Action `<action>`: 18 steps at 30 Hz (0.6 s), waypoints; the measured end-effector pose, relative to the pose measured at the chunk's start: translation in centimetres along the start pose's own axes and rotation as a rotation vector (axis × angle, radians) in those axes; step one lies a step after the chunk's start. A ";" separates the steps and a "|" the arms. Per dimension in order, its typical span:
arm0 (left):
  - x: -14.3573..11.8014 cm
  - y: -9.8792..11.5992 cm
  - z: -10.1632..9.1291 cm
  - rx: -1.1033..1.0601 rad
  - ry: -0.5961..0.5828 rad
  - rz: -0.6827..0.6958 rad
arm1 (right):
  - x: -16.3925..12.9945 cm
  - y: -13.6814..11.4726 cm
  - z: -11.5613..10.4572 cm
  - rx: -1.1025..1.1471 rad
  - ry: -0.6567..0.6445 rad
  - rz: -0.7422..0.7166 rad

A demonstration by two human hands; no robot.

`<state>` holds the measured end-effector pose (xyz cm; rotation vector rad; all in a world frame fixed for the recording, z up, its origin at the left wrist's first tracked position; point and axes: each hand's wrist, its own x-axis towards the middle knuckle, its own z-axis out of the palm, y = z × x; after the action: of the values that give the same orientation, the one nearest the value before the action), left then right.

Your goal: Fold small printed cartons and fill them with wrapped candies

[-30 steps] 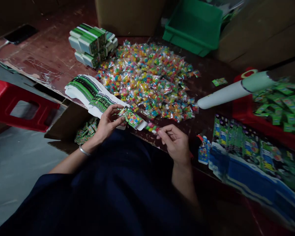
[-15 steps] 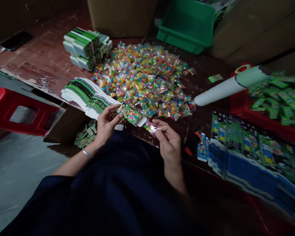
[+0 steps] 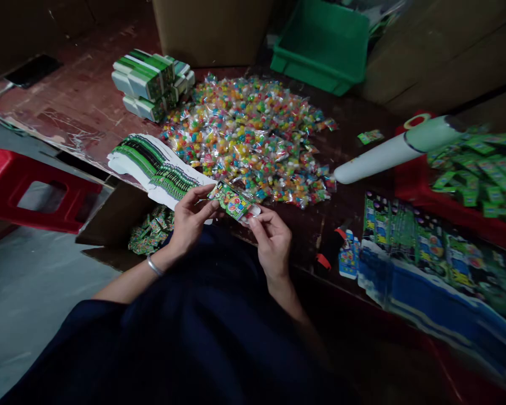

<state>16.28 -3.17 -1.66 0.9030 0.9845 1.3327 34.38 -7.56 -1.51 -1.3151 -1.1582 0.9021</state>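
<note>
My left hand (image 3: 190, 220) grips a small green printed candy box (image 3: 230, 201) by its left end, thumb on the front and fingers behind. The box's open end, with a white flap, faces right. There my right hand (image 3: 273, 236) is closed, thumb and fingers pinched on a small clear candy packet (image 3: 250, 214). Most of that packet is inside the box, and my fingertips partly hide the rest. Just behind the box spreads a big heap of clear packets of coloured candies (image 3: 253, 140). Flat green-and-white box blanks (image 3: 152, 166) lie fanned beside my left hand.
Banded stacks of blanks (image 3: 141, 84) stand behind left, a green bin (image 3: 320, 48) behind right. A white tube (image 3: 379, 157) juts over the right side near a red tray of filled boxes (image 3: 484, 169). Printed sheets (image 3: 438, 270) lie right. An open carton (image 3: 109, 219) stands below left.
My right hand has moved left to the box, and the candy packet has gone from outside its open end to mostly inside. My left hand and the box have shifted slightly right.
</note>
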 end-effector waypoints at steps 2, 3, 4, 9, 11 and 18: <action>-0.4 -0.6 0.3 0.050 -0.002 0.059 | 0.2 0.4 0.4 -0.002 0.086 -0.007; -0.5 -0.8 0.3 0.093 -0.002 0.095 | 0.4 0.5 0.4 -0.014 0.130 -0.021; -0.6 -1.0 0.3 0.144 -0.007 0.127 | 0.6 0.6 0.2 -0.027 0.168 -0.036; 0.2 -0.1 -1.1 0.266 -0.159 0.115 | 2.3 0.3 -2.0 -0.033 0.068 0.020; 0.8 0.8 -1.6 0.227 -0.293 0.043 | 3.0 -0.3 -2.9 -0.035 -0.064 0.058; 0.7 2.2 -0.6 0.264 -0.670 -0.112 | 3.9 -1.9 -2.6 -0.038 -0.172 -0.026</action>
<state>14.92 -2.38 0.15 1.3584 0.6708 0.7233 37.52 -4.57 1.06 -1.2691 -1.3281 0.9931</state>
